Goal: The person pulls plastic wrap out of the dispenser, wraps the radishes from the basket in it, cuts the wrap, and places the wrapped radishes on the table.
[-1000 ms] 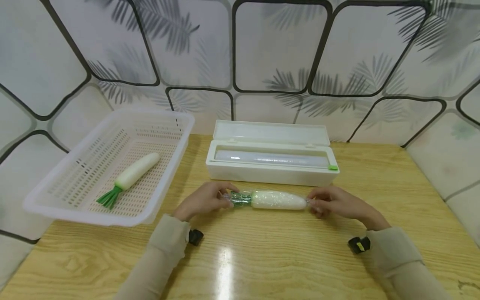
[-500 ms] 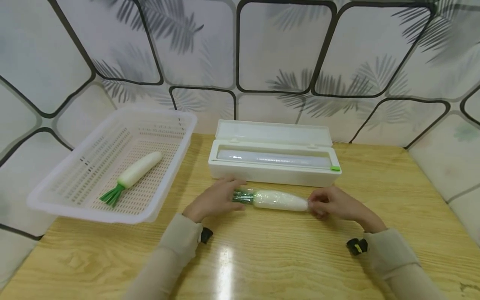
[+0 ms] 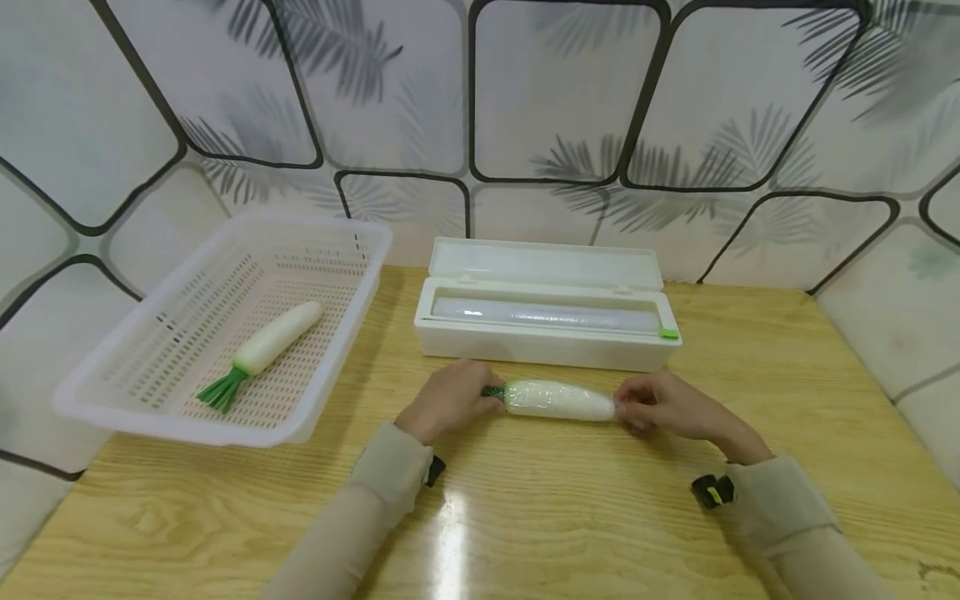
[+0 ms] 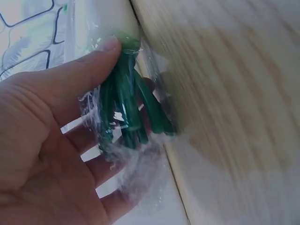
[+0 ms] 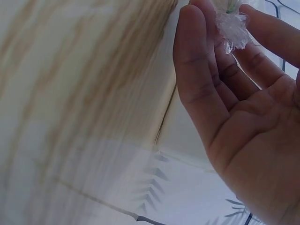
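Left hand (image 3: 448, 403) and right hand (image 3: 660, 405) are gripping the wrapped radish (image 3: 558, 400) ends on open desk (image 3: 570, 517) — basket (image 3: 112, 400) is holding one bare radish (image 3: 276, 337), film box (image 3: 543, 337) lying open.

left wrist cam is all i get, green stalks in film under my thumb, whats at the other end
Observer: The right hand pinches the twisted film tail at the white tip of the wrapped radish.
Operator: anything behind it
Observer: An open wrap dispenser lies just beyond, apart from it.
Operator: any more radishes
Observer: One unwrapped radish lies in the white basket, off to the left.
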`<action>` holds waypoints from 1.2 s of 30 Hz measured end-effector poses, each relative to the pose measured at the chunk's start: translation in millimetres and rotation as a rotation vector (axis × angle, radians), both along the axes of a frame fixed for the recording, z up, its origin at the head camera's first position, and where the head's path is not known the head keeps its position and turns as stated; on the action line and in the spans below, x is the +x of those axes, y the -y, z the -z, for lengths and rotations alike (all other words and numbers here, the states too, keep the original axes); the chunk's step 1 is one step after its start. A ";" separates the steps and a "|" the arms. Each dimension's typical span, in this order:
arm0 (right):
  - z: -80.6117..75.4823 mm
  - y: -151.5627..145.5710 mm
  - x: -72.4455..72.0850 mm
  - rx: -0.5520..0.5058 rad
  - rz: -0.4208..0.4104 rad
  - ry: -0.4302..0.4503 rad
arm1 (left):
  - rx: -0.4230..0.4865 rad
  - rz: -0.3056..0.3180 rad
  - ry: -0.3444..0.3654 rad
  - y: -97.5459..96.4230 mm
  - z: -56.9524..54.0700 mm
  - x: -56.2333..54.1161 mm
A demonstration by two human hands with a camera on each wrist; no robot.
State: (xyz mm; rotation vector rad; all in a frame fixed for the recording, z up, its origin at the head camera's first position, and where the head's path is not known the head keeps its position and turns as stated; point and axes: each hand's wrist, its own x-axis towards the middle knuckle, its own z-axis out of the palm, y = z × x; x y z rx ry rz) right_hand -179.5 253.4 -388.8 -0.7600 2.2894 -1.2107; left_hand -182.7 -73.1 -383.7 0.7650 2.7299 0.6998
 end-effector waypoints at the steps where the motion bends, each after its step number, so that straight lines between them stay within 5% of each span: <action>1: -0.4 0.3 -0.1 0.003 0.002 0.005 | 0.002 0.003 0.004 0.6 0.3 -0.2; 9: -3.2 1.0 0.3 0.028 0.007 0.022 | 0.188 0.016 0.167 12.7 -3.5 -3.1; 16: -4.1 -0.6 0.5 0.024 0.007 0.063 | 0.227 -0.020 0.136 11.2 -0.5 -4.8; 23: -3.5 -2.9 -0.3 -0.037 -0.014 0.151 | 0.314 0.029 0.241 39.2 -6.0 -6.8; 28: -3.9 -6.0 -0.2 -0.031 0.006 0.153 | 0.251 0.044 0.221 54.6 -5.8 -8.9; 36: -6.7 -2.5 2.0 0.017 0.110 0.093 | 0.223 -0.073 0.133 50.6 -1.7 -8.8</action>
